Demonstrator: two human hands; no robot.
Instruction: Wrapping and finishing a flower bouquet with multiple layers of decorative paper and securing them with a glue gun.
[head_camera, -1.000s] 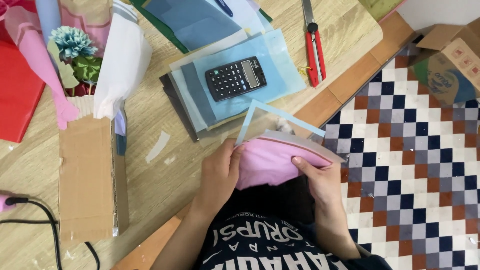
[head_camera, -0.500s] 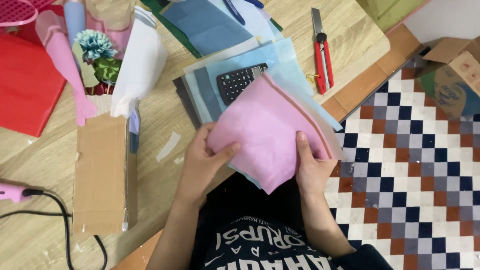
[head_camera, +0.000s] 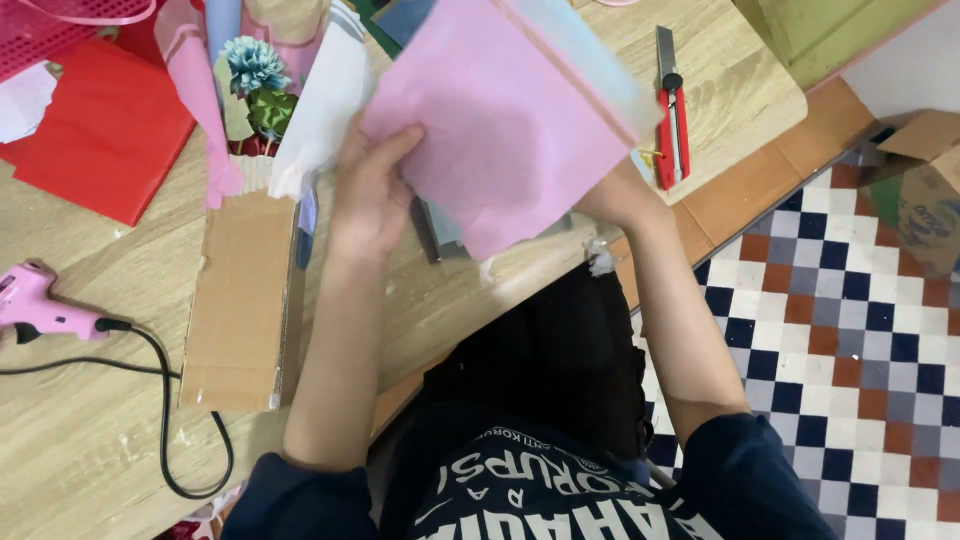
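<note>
Both of my hands hold up a stack of thin sheets, with a pink sheet facing me and a pale blue one showing behind its upper right edge. My left hand grips the stack's lower left edge. My right hand holds the lower right edge and is mostly hidden behind the paper. The sheets are lifted above the wooden table and cover the pile that lies underneath.
A red utility knife lies at the table's right end. A cardboard strip lies left of my left arm. A pink glue gun with a black cord sits at far left. Red paper, a wrapped blue flower and a cardboard box are around.
I have lifted the pink and blue sheets from near my lap up over the table. They now cover the calculator and the pile of sheets seen earlier.
</note>
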